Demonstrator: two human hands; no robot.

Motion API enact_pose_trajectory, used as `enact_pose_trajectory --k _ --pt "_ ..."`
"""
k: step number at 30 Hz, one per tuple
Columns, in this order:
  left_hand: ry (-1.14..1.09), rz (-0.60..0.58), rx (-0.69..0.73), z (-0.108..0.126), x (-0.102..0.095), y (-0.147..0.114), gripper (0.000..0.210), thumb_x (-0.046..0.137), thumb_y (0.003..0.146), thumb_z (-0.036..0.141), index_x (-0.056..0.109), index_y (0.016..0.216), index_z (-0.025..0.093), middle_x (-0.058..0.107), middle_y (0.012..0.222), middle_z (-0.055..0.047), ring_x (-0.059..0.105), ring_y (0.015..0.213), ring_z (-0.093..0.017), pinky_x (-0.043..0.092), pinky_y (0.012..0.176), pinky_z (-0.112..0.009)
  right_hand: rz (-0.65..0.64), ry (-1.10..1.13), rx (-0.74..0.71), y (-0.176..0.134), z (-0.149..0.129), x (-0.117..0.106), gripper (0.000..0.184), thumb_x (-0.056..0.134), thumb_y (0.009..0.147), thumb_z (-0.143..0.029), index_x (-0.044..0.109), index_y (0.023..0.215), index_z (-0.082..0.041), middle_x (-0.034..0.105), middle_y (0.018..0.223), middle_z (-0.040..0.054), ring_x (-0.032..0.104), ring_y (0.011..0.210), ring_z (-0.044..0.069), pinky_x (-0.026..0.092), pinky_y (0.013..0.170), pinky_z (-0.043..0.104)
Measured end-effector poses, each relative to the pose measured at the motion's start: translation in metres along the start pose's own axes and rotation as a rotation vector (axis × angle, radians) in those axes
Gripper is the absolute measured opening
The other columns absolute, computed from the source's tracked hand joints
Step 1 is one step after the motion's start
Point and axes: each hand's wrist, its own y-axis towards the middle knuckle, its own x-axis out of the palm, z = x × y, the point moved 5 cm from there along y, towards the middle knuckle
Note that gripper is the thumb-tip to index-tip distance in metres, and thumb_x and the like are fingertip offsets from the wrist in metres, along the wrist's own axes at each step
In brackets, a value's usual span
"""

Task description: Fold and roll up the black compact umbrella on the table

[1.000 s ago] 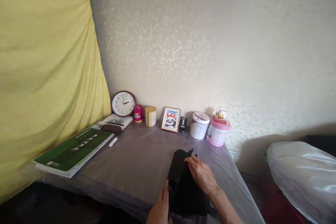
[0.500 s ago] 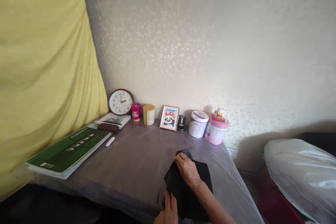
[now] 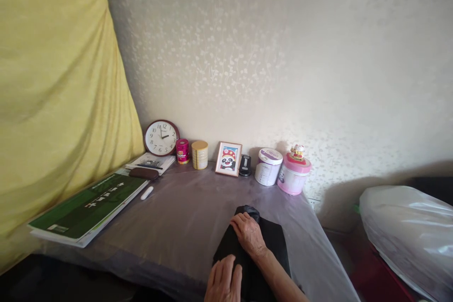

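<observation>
A piece of black cloth (image 3: 274, 240) lies partly folded on the near right of the table, its exact kind unclear. Across its upper part lies my right hand (image 3: 249, 236), fingers bent and closed over the fabric near a bunched, slightly shiny black end (image 3: 249, 211). Lower down, my left hand (image 3: 223, 281) rests on the cloth's near left side, with its fingers loosely bent and somewhat apart. The bottom of the frame cuts off the left wrist, and my right forearm hides part of the cloth.
A plastic cover lies over the table (image 3: 177, 226). Along the wall stand a clock (image 3: 162, 138), a pink tin (image 3: 182, 151), a yellow can (image 3: 200, 155), a framed panda picture (image 3: 228, 158) and two tubs (image 3: 268, 167). Green books (image 3: 88, 205) lie left; a plastic-wrapped bundle (image 3: 406, 226) sits right.
My left hand has shifted slightly left, its fingers rising from the cloth's edge onto its top. The cloth's left side reaches further left. My right hand has slid slightly left and down.
</observation>
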Motion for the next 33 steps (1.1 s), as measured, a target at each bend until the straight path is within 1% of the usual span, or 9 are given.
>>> enact_pose_trajectory --k 3,6,11,14,17,19,21,26,33 --pt "-0.026 0.032 0.031 0.005 0.006 0.007 0.045 0.042 0.086 0.026 0.039 0.131 0.03 0.035 0.142 -0.002 0.029 0.132 -0.027 0.022 0.111 -0.044 -0.003 0.009 0.008 -0.001 -0.001 0.0 0.021 0.045 0.09 -0.022 0.061 0.077 -0.021 0.064 0.076 0.0002 0.056 0.076 0.015 0.041 0.072 0.026" --pt "-0.055 -0.026 -0.031 0.005 0.016 0.01 0.048 0.04 0.086 0.024 0.031 0.133 0.031 0.029 0.144 -0.002 0.025 0.134 -0.026 0.023 0.11 -0.044 0.003 0.031 0.018 0.001 0.004 0.001 0.022 0.044 0.09 -0.021 0.062 0.076 -0.02 0.066 0.077 0.0013 0.057 0.079 0.015 0.041 0.076 0.027" --pt "-0.071 -0.132 -0.093 0.006 0.017 0.011 0.057 0.026 0.081 0.005 0.022 0.134 0.026 0.022 0.145 -0.002 0.022 0.134 -0.025 0.026 0.11 -0.04 0.036 0.04 0.071 0.009 0.034 0.002 0.025 0.04 0.09 -0.016 0.064 0.087 -0.019 0.067 0.101 0.0047 0.059 0.095 0.017 0.042 0.087 0.032" --pt "-0.052 -0.149 -0.092 0.008 0.014 0.011 0.061 0.018 0.078 -0.001 0.02 0.135 0.021 0.021 0.144 -0.005 0.022 0.133 -0.024 0.027 0.109 -0.04 0.139 0.034 0.136 0.008 0.049 -0.009 0.027 0.036 0.092 -0.019 0.063 0.096 -0.017 0.065 0.108 0.0095 0.059 0.098 0.019 0.044 0.087 0.036" --pt "-0.036 -0.117 -0.087 0.009 0.014 0.011 0.061 0.016 0.077 -0.002 0.022 0.134 0.02 0.024 0.143 -0.006 0.024 0.132 -0.023 0.028 0.108 -0.039 0.155 0.155 0.027 -0.005 0.035 -0.018 0.026 0.036 0.092 -0.021 0.061 0.1 -0.018 0.065 0.107 0.0084 0.056 0.104 0.018 0.042 0.093 0.036" --pt "-0.046 -0.099 -0.097 0.009 0.015 0.01 0.061 0.015 0.078 -0.001 0.024 0.134 0.021 0.027 0.142 -0.007 0.025 0.132 -0.023 0.029 0.108 -0.038 0.053 0.246 -0.083 -0.015 0.017 -0.016 0.025 0.038 0.092 -0.022 0.063 0.097 -0.021 0.068 0.099 0.0044 0.054 0.107 0.016 0.039 0.097 0.036" --pt "-0.061 -0.095 -0.108 0.008 0.017 0.01 0.061 0.012 0.078 -0.001 0.026 0.133 0.021 0.028 0.142 -0.007 0.026 0.131 -0.023 0.029 0.108 -0.038 -0.021 0.272 -0.107 -0.021 0.008 -0.011 0.027 0.038 0.092 -0.021 0.064 0.095 -0.023 0.069 0.097 0.0018 0.054 0.109 0.016 0.034 0.102 0.039" --pt "-0.053 -0.158 -0.138 0.007 0.018 0.011 0.061 0.018 0.077 0.0 0.023 0.135 0.019 0.025 0.143 -0.006 0.026 0.132 -0.022 0.029 0.107 -0.037 -0.051 0.228 0.001 -0.005 0.03 0.007 0.033 0.033 0.093 -0.021 0.066 0.092 -0.023 0.069 0.099 0.0021 0.053 0.111 0.017 0.029 0.104 0.044" --pt "-0.103 -0.219 -0.148 0.004 0.018 0.012 0.058 0.019 0.08 0.004 0.019 0.137 0.015 0.019 0.146 -0.006 0.021 0.134 -0.021 0.028 0.108 -0.033 -0.025 0.109 0.215 0.016 0.077 0.017 0.03 0.034 0.091 -0.019 0.064 0.094 -0.02 0.069 0.097 0.0055 0.063 0.092 0.018 0.045 0.088 0.035"
